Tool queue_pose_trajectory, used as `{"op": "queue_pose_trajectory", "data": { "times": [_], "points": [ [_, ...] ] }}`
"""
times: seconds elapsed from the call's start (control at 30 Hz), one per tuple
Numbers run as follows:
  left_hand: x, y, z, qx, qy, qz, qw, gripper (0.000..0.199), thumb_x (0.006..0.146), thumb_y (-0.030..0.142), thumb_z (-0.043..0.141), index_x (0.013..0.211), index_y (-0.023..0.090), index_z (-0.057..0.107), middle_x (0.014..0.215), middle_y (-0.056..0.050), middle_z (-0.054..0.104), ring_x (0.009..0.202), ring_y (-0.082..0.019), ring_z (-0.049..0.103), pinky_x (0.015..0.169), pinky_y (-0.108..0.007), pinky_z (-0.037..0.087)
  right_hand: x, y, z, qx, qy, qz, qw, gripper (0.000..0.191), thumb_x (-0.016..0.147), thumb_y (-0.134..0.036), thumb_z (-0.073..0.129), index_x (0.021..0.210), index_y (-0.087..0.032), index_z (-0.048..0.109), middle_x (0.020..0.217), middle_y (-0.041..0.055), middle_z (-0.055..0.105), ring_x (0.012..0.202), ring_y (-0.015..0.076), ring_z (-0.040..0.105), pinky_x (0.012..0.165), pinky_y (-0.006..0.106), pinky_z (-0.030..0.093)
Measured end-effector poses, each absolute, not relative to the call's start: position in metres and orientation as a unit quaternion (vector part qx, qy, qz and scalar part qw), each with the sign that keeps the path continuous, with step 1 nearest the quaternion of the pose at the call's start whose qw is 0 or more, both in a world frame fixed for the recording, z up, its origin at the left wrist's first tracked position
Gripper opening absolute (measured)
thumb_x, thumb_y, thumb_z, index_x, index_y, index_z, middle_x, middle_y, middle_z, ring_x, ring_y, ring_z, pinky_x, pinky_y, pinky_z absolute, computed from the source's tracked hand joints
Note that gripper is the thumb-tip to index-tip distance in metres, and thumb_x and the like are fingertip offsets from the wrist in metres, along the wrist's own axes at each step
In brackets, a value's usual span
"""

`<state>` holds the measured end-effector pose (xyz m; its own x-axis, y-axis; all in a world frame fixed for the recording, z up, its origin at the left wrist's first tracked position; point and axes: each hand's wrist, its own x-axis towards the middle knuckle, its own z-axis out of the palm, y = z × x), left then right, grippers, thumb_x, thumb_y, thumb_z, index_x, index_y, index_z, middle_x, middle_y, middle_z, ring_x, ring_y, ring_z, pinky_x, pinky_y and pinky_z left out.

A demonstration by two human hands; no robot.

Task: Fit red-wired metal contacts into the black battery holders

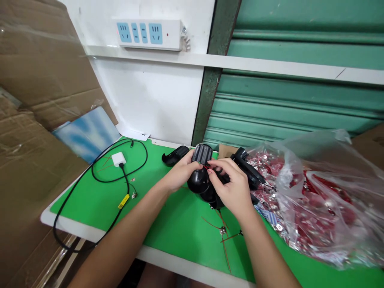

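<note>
A black plastic housing with a ribbed inside stands on the green mat, and my left hand grips its side, thumb across the lower edge. Just below it is a rounded black part; whether the two are joined I cannot tell. My right hand pinches a thin red wire between thumb and forefinger at the housing's lower edge. Left of the hands lies a curved black shell. More black plastic parts sit behind my right hand, partly hidden by it.
A clear bag of red-wired metal pieces fills the right side. Small metal parts with red wires lie near the front edge. A black cable with a white adapter loops at left, beside cardboard. A socket strip hangs on the wall.
</note>
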<state>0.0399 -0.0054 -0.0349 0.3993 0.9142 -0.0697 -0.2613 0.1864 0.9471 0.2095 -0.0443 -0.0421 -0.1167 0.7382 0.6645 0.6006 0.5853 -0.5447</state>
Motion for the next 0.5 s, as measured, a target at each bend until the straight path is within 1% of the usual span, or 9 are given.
{"op": "queue_pose_trajectory", "data": {
  "times": [0.13,0.27,0.33,0.43,0.5],
  "points": [
    [0.0400,-0.0057,-0.0353,0.481,0.347,0.441,0.674,0.057,0.071,0.026,0.066,0.127,0.019,0.058,0.119,-0.005,0.070,0.102,-0.018,0.062,0.095,-0.028,0.047,0.2102,-0.0448,-0.0418,-0.454,-0.749,0.047,0.481,0.017,0.093,-0.011,0.062,0.103,-0.023,0.070,0.088,0.0020,0.073,0.084,0.0202,0.067,0.079,0.035,0.055],
    [0.0400,-0.0051,-0.0377,0.494,0.362,0.445,0.653,0.052,0.073,0.027,0.066,0.124,0.019,0.059,0.116,-0.004,0.069,0.101,-0.017,0.061,0.095,-0.028,0.048,0.2086,-0.0461,-0.0425,-0.468,-0.743,0.051,0.476,0.012,0.091,-0.014,0.062,0.098,-0.023,0.065,0.089,0.0032,0.072,0.085,0.0209,0.066,0.077,0.034,0.054],
    [0.0406,-0.0048,-0.0385,0.504,0.367,0.450,0.640,0.049,0.074,0.027,0.066,0.122,0.019,0.060,0.111,-0.002,0.068,0.101,-0.017,0.061,0.094,-0.028,0.049,0.2070,-0.0472,-0.0423,-0.483,-0.730,0.076,0.478,0.012,0.089,-0.016,0.062,0.099,-0.024,0.062,0.089,0.0034,0.072,0.083,0.0205,0.067,0.077,0.034,0.053],
    [0.0420,-0.0050,-0.0387,0.521,0.370,0.466,0.612,0.044,0.075,0.025,0.064,0.119,0.019,0.059,0.101,-0.001,0.066,0.098,-0.017,0.060,0.089,-0.027,0.051,0.2038,-0.0496,-0.0407,-0.487,-0.711,0.134,0.489,0.017,0.087,-0.019,0.062,0.103,-0.024,0.056,0.083,0.0015,0.073,0.079,0.0195,0.068,0.077,0.033,0.053],
    [0.0428,-0.0060,-0.0386,0.524,0.361,0.466,0.615,0.043,0.077,0.025,0.063,0.119,0.020,0.054,0.098,0.000,0.065,0.093,-0.016,0.061,0.087,-0.028,0.052,0.2013,-0.0509,-0.0396,-0.488,-0.691,0.197,0.496,0.019,0.090,-0.025,0.060,0.108,-0.024,0.054,0.077,-0.0004,0.073,0.072,0.0182,0.068,0.071,0.031,0.052]
  ]
}}
